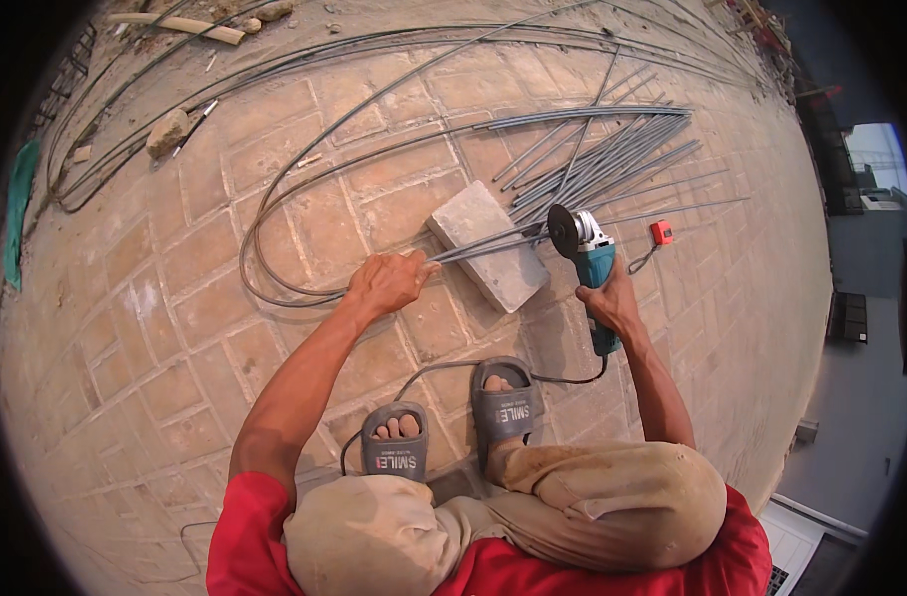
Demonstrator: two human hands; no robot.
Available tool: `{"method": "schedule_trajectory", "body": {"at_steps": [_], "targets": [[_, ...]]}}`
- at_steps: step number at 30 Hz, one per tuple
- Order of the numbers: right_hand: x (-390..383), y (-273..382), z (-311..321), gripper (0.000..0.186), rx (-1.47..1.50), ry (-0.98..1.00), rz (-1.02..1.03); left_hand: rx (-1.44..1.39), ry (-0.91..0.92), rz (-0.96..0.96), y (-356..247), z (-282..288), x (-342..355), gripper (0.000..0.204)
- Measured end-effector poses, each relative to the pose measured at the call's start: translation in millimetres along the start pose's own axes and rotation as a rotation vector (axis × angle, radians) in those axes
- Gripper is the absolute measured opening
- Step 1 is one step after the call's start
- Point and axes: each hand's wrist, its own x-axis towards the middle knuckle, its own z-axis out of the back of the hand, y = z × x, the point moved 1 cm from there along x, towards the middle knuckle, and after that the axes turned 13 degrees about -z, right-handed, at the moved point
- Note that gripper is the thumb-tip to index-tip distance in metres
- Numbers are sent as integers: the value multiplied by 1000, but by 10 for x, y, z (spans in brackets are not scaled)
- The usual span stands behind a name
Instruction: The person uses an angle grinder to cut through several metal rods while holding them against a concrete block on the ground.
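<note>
My left hand [389,283] is closed round thin steel rods [473,245], which lie across a pale concrete block [498,267] on the paving. My right hand [609,302] grips the teal body of an angle grinder [597,266]. Its dark disc [564,232] is beside the rods at the block's right. A black cord [566,379] runs from the grinder past my sandals. More cut rods [622,149] lie in a loose pile beyond the block.
Long bent rods [258,228] loop across the brick paving [195,348]. A red tape measure [660,232] lies right of the grinder. A rock [167,132] and a wooden stick [190,27] are at the upper left. My sandaled feet [398,437] are below the block.
</note>
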Motion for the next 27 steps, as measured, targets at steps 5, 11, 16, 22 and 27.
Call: {"method": "schedule_trajectory", "body": {"at_steps": [5, 11, 16, 22, 27], "targets": [[-7, 38, -62, 64, -13, 8, -13, 3, 3, 5, 41, 11, -79, 44], [-20, 53, -36, 64, 0, 1, -11, 12, 14, 18, 11, 41, -52, 44], [-39, 108, -54, 65, -13, 21, -51, 16, -19, -1, 74, 43, -84, 44], [-63, 10, -90, 69, -24, -7, -42, 0, 47, -22, 27, 128, -50, 45], [-31, -53, -14, 78, -47, 76, -111, 48, 12, -19, 37, 55, 24, 43]]}}
